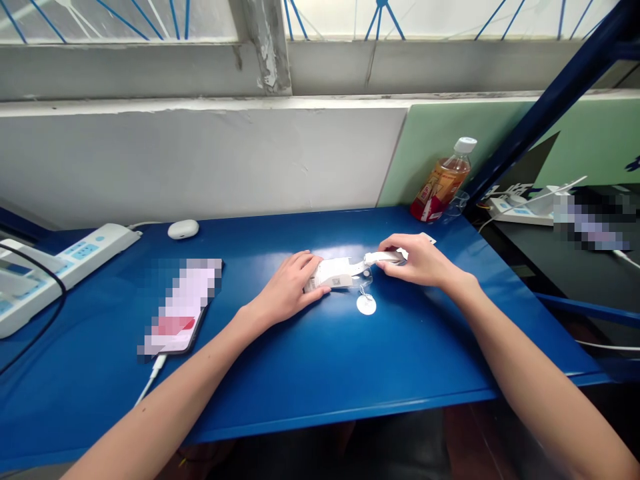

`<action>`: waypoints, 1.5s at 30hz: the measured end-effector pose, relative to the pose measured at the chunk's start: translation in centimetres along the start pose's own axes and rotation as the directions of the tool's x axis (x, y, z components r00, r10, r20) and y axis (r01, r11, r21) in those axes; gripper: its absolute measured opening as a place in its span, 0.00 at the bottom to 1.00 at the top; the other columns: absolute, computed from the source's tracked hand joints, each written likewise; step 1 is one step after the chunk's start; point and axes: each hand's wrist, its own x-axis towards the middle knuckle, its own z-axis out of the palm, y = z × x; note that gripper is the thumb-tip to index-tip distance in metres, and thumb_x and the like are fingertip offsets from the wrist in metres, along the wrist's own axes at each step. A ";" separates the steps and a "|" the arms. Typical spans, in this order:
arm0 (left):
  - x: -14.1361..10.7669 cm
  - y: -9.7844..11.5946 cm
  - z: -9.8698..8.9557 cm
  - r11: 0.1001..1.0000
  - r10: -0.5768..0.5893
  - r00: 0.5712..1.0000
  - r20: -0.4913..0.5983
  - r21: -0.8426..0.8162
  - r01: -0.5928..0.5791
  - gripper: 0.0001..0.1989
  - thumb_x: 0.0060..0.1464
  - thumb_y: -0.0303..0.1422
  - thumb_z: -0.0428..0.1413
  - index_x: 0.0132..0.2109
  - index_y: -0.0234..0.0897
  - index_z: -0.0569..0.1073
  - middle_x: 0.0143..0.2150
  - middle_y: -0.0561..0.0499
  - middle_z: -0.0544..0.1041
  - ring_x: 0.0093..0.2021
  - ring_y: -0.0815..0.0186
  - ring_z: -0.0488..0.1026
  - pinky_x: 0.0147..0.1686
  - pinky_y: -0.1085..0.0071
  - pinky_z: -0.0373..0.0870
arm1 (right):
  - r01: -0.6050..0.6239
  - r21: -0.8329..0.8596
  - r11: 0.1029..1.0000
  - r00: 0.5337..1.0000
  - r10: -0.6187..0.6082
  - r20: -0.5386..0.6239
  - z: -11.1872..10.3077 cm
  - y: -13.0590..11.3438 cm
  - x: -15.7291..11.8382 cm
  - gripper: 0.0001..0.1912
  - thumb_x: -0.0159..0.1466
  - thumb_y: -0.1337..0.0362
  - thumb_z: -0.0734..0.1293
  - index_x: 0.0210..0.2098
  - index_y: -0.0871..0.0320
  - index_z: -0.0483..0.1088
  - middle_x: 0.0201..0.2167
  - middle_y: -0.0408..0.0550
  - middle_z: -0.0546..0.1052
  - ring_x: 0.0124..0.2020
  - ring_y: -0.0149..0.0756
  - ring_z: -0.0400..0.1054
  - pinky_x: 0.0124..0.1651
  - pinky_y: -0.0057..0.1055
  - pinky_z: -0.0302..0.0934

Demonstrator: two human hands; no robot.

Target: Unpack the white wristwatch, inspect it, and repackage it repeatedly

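My left hand (294, 285) is closed on the left end of a small white packet (336, 273), holding it against the blue table. The packet has a printed label and clear plastic at its right end. A white strap (379, 257) runs from that end to my right hand (417, 261). Between thumb and fingers, my right hand pinches the strap, partly covering it. A round white tag (367, 305) lies on the table just below the packet, tied by a thin string. What exactly the packet contains, I cannot tell.
On the left lie a phone (185, 310) with a plugged-in white cable, a white earbud case (183, 229) and a long white power strip (65, 270). A drink bottle (443, 183) stands at the back right, near a blue metal post (543, 110). The blue table (340, 373) ends toward me.
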 end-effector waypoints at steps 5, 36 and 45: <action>0.1 0.1 -0.2 0.999 -0.032 0.999 0.021 -0.040 0.033 0.24 0.63 0.46 0.54 0.59 0.35 0.68 0.62 0.36 0.68 0.67 0.45 0.60 0.62 0.50 0.61 | -0.024 0.164 0.986 0.983 0.054 -0.178 0.9 0.5 0.1 0.11 0.61 0.59 0.69 0.41 0.56 0.74 0.36 0.48 0.80 0.36 0.40 0.75 0.39 0.34 0.65; 2.3 4.7 -0.4 0.954 0.056 0.954 -0.293 -0.266 -0.138 0.11 0.58 0.34 0.62 0.48 0.36 0.76 0.48 0.44 0.79 0.51 0.56 0.74 0.53 0.60 0.70 | -0.178 0.707 -0.684 0.903 0.173 0.394 3.3 -6.1 6.3 0.25 0.76 0.59 0.44 0.50 0.57 0.69 0.31 0.42 0.82 0.32 0.25 0.78 0.36 0.20 0.72; 3.7 6.8 0.1 0.714 -0.246 0.926 -0.288 -0.699 -0.027 0.14 0.63 0.35 0.53 0.29 0.37 0.74 0.27 0.51 0.77 0.27 0.66 0.73 0.33 0.69 0.70 | -0.138 0.905 -0.403 0.987 0.022 0.160 1.9 -7.1 9.5 0.27 0.75 0.62 0.43 0.49 0.60 0.71 0.39 0.46 0.82 0.39 0.31 0.78 0.45 0.28 0.73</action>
